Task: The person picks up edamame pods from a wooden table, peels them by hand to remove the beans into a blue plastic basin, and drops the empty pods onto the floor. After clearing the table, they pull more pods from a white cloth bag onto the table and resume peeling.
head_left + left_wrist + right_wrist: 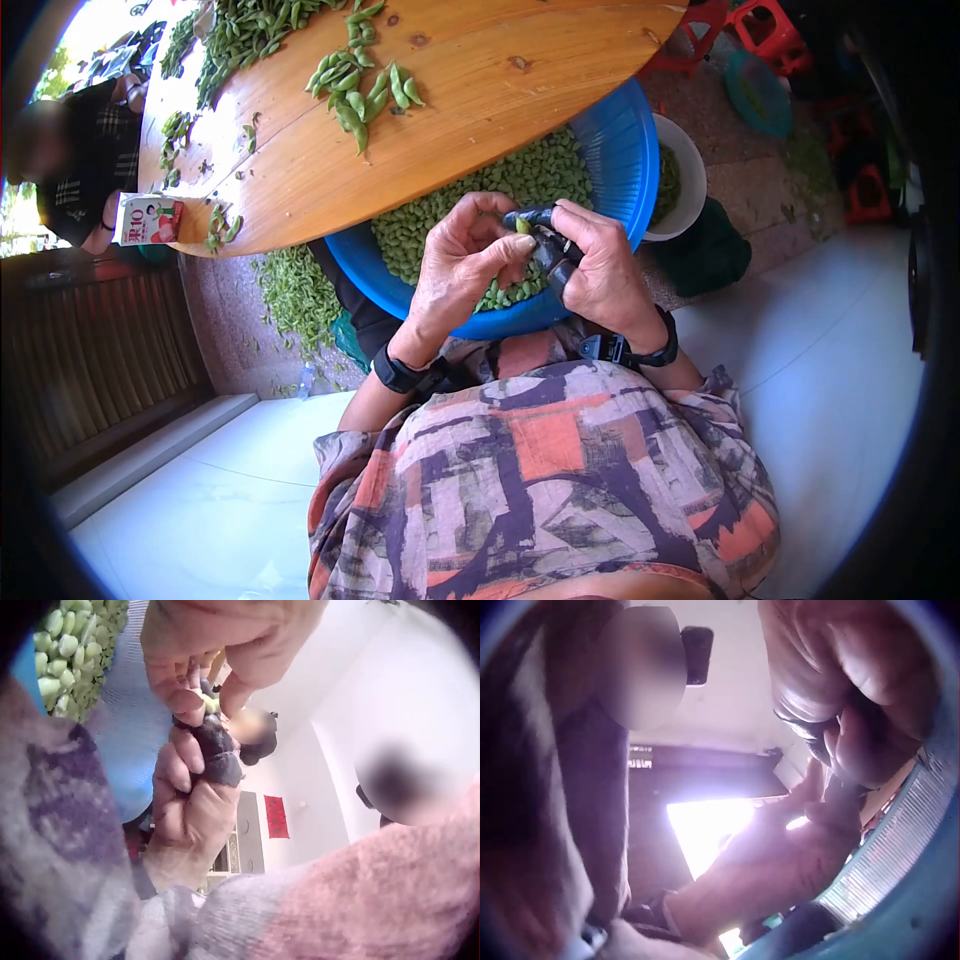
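Note:
Over the large blue basin (643,165), both hands meet at a small green bean pod (523,227). My left hand (455,262) pinches the pod between thumb and fingers. My right hand (605,272) has black coverings (552,255) on its thumb and a finger and grips the pod from the other side. The left wrist view shows a pale green piece of the pod (210,703) between the left fingertips, right against the dark coverings. Beneath the hands, many shelled green beans (530,175) fill the basin. The right wrist view is dim, and there the pod is hidden.
A wooden table (480,95) overhangs the basin and bears loose bean pods (350,85), a bigger heap (250,35) and a carton (150,220). Discarded pods (300,300) lie on the floor. A white bucket (690,175) and red stools (770,40) stand rightward; another person (90,150) sits left.

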`<state>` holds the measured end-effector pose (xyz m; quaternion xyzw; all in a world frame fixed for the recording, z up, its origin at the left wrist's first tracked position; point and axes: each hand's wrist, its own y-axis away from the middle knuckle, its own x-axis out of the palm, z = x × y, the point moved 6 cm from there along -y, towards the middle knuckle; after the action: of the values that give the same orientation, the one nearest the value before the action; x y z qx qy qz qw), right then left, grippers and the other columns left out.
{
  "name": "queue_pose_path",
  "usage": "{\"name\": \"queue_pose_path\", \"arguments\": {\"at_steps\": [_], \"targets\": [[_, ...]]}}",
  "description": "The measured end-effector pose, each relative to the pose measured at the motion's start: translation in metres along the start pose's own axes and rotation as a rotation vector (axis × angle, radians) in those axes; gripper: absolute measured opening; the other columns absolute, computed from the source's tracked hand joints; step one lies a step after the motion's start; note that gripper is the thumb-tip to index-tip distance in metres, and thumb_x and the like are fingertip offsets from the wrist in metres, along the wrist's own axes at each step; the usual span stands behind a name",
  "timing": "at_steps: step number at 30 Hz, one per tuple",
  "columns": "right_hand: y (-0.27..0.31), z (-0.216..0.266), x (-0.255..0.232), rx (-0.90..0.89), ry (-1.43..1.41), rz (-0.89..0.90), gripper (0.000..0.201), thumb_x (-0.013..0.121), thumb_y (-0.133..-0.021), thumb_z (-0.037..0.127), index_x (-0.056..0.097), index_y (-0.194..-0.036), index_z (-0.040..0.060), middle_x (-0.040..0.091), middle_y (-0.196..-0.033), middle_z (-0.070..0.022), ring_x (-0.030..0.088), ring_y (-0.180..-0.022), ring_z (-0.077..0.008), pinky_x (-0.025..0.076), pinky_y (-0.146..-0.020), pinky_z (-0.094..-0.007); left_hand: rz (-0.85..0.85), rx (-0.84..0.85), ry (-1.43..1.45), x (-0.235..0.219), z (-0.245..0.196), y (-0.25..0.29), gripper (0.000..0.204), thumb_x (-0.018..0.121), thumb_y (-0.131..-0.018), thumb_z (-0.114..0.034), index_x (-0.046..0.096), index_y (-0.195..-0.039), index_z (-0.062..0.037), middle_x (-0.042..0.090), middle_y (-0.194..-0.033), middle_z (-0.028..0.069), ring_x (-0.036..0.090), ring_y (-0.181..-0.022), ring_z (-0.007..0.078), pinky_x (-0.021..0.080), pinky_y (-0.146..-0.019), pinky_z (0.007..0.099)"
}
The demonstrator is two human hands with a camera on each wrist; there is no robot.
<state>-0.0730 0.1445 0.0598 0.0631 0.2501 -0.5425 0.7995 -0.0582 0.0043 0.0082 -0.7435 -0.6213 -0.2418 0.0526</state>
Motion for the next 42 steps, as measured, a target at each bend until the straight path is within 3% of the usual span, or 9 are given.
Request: {"name": "queue_pose_path", "arguments": {"at_steps": [2, 5, 9, 19, 26, 28, 35, 40, 42], "targets": [[0.001, -0.003, -0.002, -0.023, -0.016, -0.011, 0.014, 0.062, -0.077, -0.002, 0.06, -0.091, -0.0025, 0.054, -0.077, -0.0165, 0.056, -0.068, -0.0302, 0.043, -0.06, -0.0355, -0.007, 0.014, -0.098, 0.0, -0.001, 0.001, 0.03, 0.067, -0.092, -0.011, 0.053, -0.117, -0.0005, 0.062, -0.074, 0.0022, 0.058, -0.062, 0.0071, 0.046, -0.054, 0.0216], [0.007, -0.021, -0.012, 0.299, -0.228, 0.011, 0.019, 0.064, -0.088, 0.008, 0.066, -0.104, -0.0001, 0.056, -0.073, -0.0046, 0.05, -0.07, -0.0069, 0.043, -0.061, -0.0275, -0.096, 0.074, -0.161, -0.002, -0.006, 0.002, 0.024, 0.065, -0.094, -0.012, 0.057, -0.113, 0.0009, 0.062, -0.072, 0.0013, 0.055, -0.062, 0.005, 0.046, -0.055, 0.021], [0.003, -0.021, -0.021, 0.305, -0.445, -0.095, 0.029, 0.067, -0.089, 0.016, 0.066, -0.113, -0.0001, 0.062, -0.085, 0.0041, 0.051, -0.076, -0.002, 0.044, -0.066, -0.0204, -0.041, 0.074, -0.254, 0.002, -0.003, 0.002, 0.017, 0.064, -0.095, -0.013, 0.064, -0.102, 0.0024, 0.061, -0.072, 0.0001, 0.053, -0.061, 0.004, 0.045, -0.055, 0.0204], [0.004, -0.029, 0.005, 0.334, -0.667, 0.062, 0.032, 0.05, -0.086, 0.0, 0.067, -0.113, 0.001, 0.058, -0.075, 0.0037, 0.049, -0.063, -0.0009, 0.04, -0.053, -0.0177, 0.0, 0.014, -0.216, -0.001, 0.003, 0.004, 0.014, 0.063, -0.095, -0.012, 0.068, -0.093, 0.0003, 0.063, -0.069, 0.0004, 0.055, -0.059, 0.0052, 0.045, -0.054, 0.0206], [0.002, -0.028, 0.012, 0.364, -0.749, 0.046, 0.026, 0.055, -0.09, 0.003, 0.066, -0.114, 0.0024, 0.053, -0.069, 0.0051, 0.046, -0.057, -0.0011, 0.036, -0.048, -0.0195, -0.034, 0.01, -0.384, -0.002, 0.003, 0.004, 0.021, 0.06, -0.097, -0.014, 0.062, -0.081, -0.0012, 0.062, -0.066, 0.0008, 0.055, -0.057, 0.0066, 0.044, -0.052, 0.0231], [0.001, -0.03, 0.012, 0.327, -0.427, 0.002, 0.025, 0.058, -0.092, 0.005, 0.066, -0.116, 0.0043, 0.052, -0.071, 0.0046, 0.045, -0.057, -0.0013, 0.036, -0.049, -0.0202, -0.053, 0.015, -0.413, -0.005, 0.006, 0.004, 0.021, 0.058, -0.098, -0.015, 0.061, -0.081, -0.0018, 0.061, -0.066, 0.0006, 0.054, -0.058, 0.0061, 0.043, -0.053, 0.0227], [0.0, -0.031, 0.02, 0.228, -0.38, -0.025, 0.027, 0.059, -0.087, -0.001, 0.065, -0.112, 0.0015, 0.058, -0.082, -0.0048, 0.055, -0.072, -0.0091, 0.046, -0.064, -0.0253, -0.096, 0.11, -0.557, -0.011, 0.008, 0.002, 0.019, 0.06, -0.095, -0.015, 0.06, -0.081, -0.0022, 0.057, -0.061, 0.0007, 0.051, -0.056, 0.0074, 0.042, -0.052, 0.0258], [-0.004, -0.019, 0.017, -0.036, -0.069, -0.132, 0.027, 0.058, -0.085, -0.005, 0.065, -0.111, -0.0001, 0.061, -0.084, -0.0066, 0.058, -0.079, -0.0113, 0.049, -0.071, -0.0273, -0.117, 0.121, -0.571, -0.013, 0.011, 0.0, 0.021, 0.059, -0.096, -0.016, 0.057, -0.08, -0.0024, 0.054, -0.061, 0.0004, 0.049, -0.056, 0.0075, 0.04, -0.051, 0.0259], [-0.002, -0.027, 0.02, 0.112, -0.23, -0.089, 0.027, 0.057, -0.085, -0.005, 0.065, -0.11, -0.0001, 0.061, -0.083, -0.0058, 0.058, -0.077, -0.011, 0.049, -0.07, -0.0272, -0.118, 0.118, -0.554, -0.015, 0.014, -0.001, 0.022, 0.058, -0.096, -0.016, 0.057, -0.08, -0.0025, 0.054, -0.062, 0.0002, 0.048, -0.056, 0.0075, 0.039, -0.051, 0.0258]]}}
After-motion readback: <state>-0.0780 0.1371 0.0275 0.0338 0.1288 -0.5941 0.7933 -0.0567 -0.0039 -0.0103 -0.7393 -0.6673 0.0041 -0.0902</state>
